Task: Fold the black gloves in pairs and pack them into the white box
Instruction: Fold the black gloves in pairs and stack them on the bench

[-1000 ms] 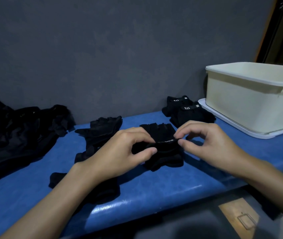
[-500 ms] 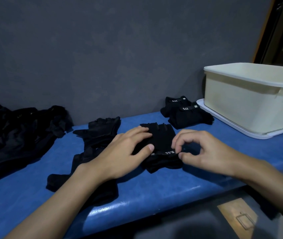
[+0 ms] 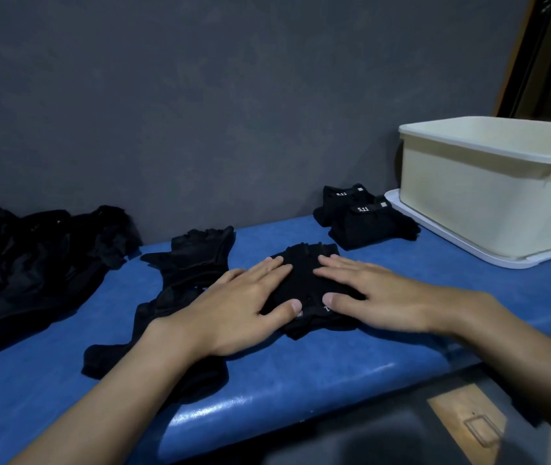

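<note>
A folded pair of black gloves point(image 3: 305, 280) lies in the middle of the blue bench point(image 3: 301, 374). My left hand point(image 3: 237, 307) presses flat on its left half, fingers straight. My right hand point(image 3: 378, 297) lies flat on its right half, thumb near the white label at the front edge. Two folded pairs point(image 3: 364, 219) with white labels sit stacked beside the white box point(image 3: 489, 193) at the right. Loose black gloves point(image 3: 197, 256) lie to the left, and more point(image 3: 153, 333) show under my left forearm.
The white box stands on its white lid point(image 3: 435, 239) at the bench's right end. A heap of black cloth point(image 3: 26, 263) fills the left end against the grey wall. The bench's front edge runs just below my wrists, with dark floor beneath.
Both hands went from pinching the glove pair's front edge to lying flat on top of it. The pair now sits flattened on the bench.
</note>
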### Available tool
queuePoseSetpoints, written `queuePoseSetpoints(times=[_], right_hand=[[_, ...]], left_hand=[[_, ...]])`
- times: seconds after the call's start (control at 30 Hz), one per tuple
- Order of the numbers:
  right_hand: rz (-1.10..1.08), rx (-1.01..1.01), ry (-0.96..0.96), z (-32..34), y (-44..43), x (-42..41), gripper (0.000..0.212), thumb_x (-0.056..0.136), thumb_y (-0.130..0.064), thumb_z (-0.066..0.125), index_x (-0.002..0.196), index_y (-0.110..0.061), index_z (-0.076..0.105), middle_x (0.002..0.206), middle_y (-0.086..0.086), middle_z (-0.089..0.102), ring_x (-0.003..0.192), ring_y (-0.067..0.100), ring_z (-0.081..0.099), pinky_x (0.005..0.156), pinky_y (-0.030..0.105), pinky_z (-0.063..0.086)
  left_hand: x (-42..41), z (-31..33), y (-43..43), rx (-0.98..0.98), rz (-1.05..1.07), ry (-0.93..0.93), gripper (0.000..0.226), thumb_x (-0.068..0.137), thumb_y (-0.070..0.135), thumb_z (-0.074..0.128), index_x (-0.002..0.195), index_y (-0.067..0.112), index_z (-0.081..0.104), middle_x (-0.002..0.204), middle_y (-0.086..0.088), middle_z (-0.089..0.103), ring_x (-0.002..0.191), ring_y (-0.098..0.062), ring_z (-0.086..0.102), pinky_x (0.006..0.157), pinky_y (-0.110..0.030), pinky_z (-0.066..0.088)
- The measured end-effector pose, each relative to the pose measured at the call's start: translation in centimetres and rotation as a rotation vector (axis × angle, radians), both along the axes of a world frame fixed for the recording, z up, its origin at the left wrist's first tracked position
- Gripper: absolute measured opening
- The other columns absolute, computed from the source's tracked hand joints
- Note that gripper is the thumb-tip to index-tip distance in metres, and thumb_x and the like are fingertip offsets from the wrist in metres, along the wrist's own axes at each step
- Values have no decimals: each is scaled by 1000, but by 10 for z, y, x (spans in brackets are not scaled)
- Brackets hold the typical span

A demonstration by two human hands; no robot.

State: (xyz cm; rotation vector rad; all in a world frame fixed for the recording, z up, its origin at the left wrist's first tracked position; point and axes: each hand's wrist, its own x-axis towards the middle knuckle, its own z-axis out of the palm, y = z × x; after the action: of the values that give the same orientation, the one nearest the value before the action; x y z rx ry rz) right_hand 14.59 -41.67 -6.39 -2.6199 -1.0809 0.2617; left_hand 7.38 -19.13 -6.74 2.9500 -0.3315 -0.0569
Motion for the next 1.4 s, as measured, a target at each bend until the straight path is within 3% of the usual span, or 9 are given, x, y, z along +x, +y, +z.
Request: queuePoseSetpoints(times=[0.2, 0.37, 0.5, 0.7, 0.97, 1.13, 1.23, 1.33, 1.4], right_hand=[[17, -41, 4, 0, 1, 2, 63, 97, -55, 37, 153, -33, 18, 162, -14, 0, 146, -1, -6, 121, 26, 0], [32, 364, -76, 6, -7, -10, 44, 90, -39, 64, 131, -30, 55, 134, -15, 54, 124, -5, 46, 107, 18, 34], [118, 440, -65, 13, -20, -19, 30, 81, -33, 76, 110, -27, 68, 115, -17, 62, 113, 1, 56, 97, 16, 41], [115, 338, -82, 5, -29, -20, 44, 79, -18, 77, 120, -27, 67, 124, -25, 56, 117, -15, 48, 97, 0, 29], [82, 423, -130, -1, -22, -16, 21, 90, -18, 66, 109, -27, 69, 98, -14, 70, 92, 6, 65, 83, 33, 50], [-12, 702, 28, 3, -12, -14, 19, 93, -17, 61, 105, -30, 66, 86, -11, 70, 84, -1, 62, 81, 21, 49], [-53, 809, 213, 8, -9, -12, 31, 89, -40, 64, 119, -32, 59, 91, 22, 64, 83, 10, 59, 82, 38, 51], [-67, 816, 310, 8, -10, -8, 56, 78, -35, 71, 130, -23, 53, 101, 22, 67, 91, 14, 64, 91, 37, 50], [-114, 818, 255, 5, -7, -4, 45, 83, -28, 71, 125, -21, 58, 99, 20, 67, 91, 16, 65, 92, 38, 50]], left_hand=[[1, 0, 1, 32, -12, 11, 73, 97, 64, 28, 159, 33, 5, 166, 16, -4, 148, 6, -7, 122, -24, -1], [1, 2, 3, -125, -9, -32, 74, 95, 68, 32, 158, 32, 17, 165, 16, 8, 149, 5, 1, 124, -30, 7], [-4, 17, 4, -242, -74, -127, 79, 84, 74, 25, 149, 32, 41, 158, 20, 31, 146, 9, 15, 122, -26, 18], [-24, 27, 0, -141, -206, -135, 59, 83, 50, 73, 137, 31, 57, 136, 22, 54, 126, 6, 45, 107, -14, 32], [-20, 12, 3, -240, -164, -167, 59, 81, 50, 75, 135, 36, 55, 125, 24, 61, 119, 5, 54, 103, -26, 44], [-18, 10, -1, -619, -96, -210, 26, 88, 22, 74, 112, 29, 66, 97, 17, 72, 99, -1, 67, 93, -25, 51], [-14, 9, -6, -801, -27, -215, 18, 91, 16, 70, 108, 21, 69, 98, 2, 75, 97, -9, 71, 93, -27, 53], [-8, 6, -11, -916, 50, -205, 18, 91, 19, 70, 109, 24, 69, 89, -16, 70, 83, -16, 71, 84, -33, 55], [-4, 5, -14, -937, 99, -216, 17, 91, 23, 70, 108, 26, 68, 82, -20, 66, 76, -28, 69, 79, -41, 55]])
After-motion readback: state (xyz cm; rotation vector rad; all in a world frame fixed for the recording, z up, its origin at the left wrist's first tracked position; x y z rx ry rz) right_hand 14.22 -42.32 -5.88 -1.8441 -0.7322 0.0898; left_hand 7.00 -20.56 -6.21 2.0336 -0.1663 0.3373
